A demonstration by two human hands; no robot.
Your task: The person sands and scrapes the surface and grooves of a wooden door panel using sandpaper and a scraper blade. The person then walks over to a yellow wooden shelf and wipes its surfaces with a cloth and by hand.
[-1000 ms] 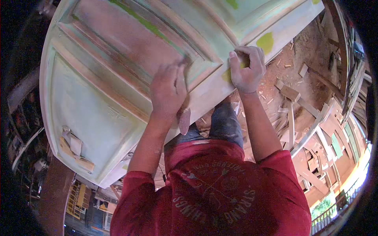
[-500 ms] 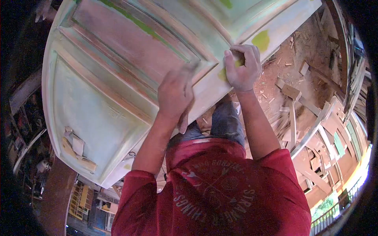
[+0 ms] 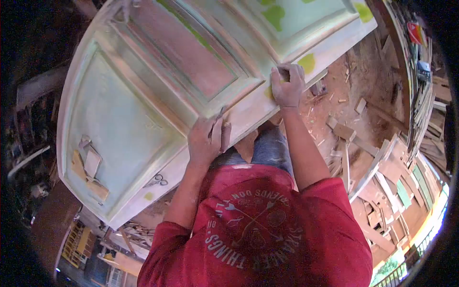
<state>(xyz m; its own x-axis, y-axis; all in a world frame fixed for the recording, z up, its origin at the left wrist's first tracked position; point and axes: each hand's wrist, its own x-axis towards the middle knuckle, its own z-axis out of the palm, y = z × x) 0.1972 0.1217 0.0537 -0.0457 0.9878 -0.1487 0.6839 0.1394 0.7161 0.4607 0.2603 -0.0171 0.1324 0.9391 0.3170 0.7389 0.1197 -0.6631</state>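
A large panelled wooden door (image 3: 129,129), pale green and white with pink and bright green patches, lies tilted before me. Near its close edge, my left hand (image 3: 203,143) is closed around a folded piece of brown sandpaper (image 3: 226,136), which juts out between thumb and fingers. My right hand (image 3: 288,88) rests further along the same edge rail, beside a yellow-green patch (image 3: 306,63). Its fingers are curled and the thumb points forward; whatever may be inside the grip is hidden.
Torn tan scraps (image 3: 91,165) lie on the door's left panel. A small looped dark thing (image 3: 158,181) shows on its near side. Another person's hand (image 3: 126,8) is at the far edge. Wood offcuts (image 3: 343,130) and shavings litter the brown floor at right.
My left hand has moved back toward me along the edge, off the pink panel's corner. My right hand stays at its spot on the rail. The view has shifted slightly.
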